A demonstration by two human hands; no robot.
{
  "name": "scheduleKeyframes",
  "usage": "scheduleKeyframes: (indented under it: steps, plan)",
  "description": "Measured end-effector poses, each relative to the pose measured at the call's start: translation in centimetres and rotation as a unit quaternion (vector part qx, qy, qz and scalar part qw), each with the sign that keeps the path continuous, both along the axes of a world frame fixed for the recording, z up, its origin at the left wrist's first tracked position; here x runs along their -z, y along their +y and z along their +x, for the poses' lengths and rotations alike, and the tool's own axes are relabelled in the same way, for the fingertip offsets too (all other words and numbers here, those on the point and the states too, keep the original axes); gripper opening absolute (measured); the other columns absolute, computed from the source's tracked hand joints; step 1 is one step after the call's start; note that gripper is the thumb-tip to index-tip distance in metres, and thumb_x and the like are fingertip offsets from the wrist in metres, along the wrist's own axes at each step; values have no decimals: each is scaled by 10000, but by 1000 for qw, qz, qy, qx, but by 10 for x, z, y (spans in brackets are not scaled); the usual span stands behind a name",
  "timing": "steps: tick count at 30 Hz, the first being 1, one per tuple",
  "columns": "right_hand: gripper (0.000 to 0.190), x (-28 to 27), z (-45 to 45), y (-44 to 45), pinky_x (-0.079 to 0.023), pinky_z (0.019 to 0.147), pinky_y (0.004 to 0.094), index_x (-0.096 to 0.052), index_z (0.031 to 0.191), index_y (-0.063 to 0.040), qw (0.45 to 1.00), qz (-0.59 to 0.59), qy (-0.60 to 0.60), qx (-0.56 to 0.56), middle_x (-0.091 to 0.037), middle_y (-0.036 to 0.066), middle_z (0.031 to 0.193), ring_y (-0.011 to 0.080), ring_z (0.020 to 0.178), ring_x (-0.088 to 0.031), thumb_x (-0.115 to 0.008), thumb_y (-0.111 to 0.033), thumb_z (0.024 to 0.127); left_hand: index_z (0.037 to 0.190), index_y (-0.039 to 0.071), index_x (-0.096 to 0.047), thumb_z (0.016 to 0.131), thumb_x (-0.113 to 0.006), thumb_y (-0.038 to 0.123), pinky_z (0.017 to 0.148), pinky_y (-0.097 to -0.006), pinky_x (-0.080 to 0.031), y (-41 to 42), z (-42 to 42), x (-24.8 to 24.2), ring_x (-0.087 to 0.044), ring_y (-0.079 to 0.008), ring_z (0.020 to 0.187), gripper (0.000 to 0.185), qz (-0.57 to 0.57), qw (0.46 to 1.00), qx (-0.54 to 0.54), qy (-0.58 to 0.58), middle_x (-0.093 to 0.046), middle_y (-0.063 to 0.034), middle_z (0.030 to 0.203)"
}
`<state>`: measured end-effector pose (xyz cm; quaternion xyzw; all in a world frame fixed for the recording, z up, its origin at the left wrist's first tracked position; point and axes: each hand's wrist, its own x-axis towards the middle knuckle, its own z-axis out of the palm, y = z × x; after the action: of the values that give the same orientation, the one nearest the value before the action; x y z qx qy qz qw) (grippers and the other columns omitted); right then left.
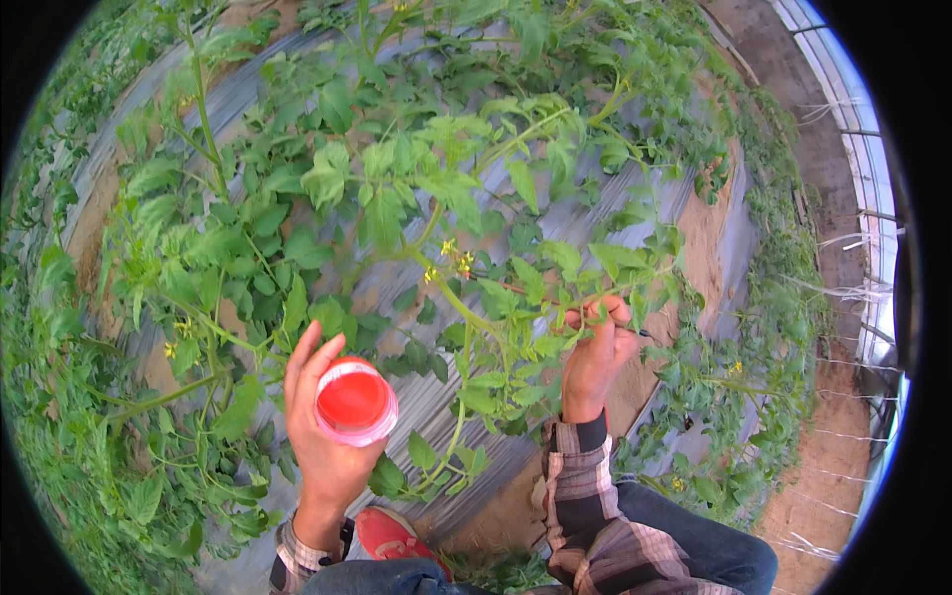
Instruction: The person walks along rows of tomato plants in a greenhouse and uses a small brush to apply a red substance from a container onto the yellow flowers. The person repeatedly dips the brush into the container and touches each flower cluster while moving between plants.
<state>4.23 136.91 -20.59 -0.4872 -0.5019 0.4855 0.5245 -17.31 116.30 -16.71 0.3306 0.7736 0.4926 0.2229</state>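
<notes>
My left hand (327,439) is wrapped around a small plastic cup (358,435) of red liquid (355,400), its open top facing up. Over on the right, my right hand (597,353) grips a thin brush-like stick (520,288), partly hidden by leaves. The stick's far end reaches the yellow flower cluster (462,263) of a tomato plant; whether it touches the blossoms I cannot tell. The plant's thick green stem (454,301) bends between my hands. Leaves cover some of my right fingers.
Leafy tomato plants crowd both sides, with more yellow flowers (178,341) at left. Plastic mulch film (424,454) covers the soil. Pale strings (848,290) hang along the greenhouse wall (877,297) at right. My red shoe (394,532) is below.
</notes>
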Motion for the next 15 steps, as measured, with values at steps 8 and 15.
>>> scheduleKeyframes:
  steps: [8, 15]
  plan:
    - [190, 3, 12, 7, -573, 607, 344, -649, 1014, -43, 998, -21, 57, 34, -674, 54, 882, 182, 690, -696, -685, -226, 1050, 1378, 36, -659, 684, -895, 67, 1173, -462, -446, -7, -9, -5, -532, -377, 1451, 733, 6, 1000, 4, 26, -512, -236, 1581]
    - [184, 0, 51, 64, -545, 568, 307, -598, 947, -83, 991, -57, 70, 97, -647, 39, 815, 149, 664, -664, -583, -220, 1069, 1381, 29, -658, 629, -918, 81, 1174, -465, -451, 7, -8, -41, -546, -377, 1444, 797, -25, 998, 52, -36, -549, -243, 1556]
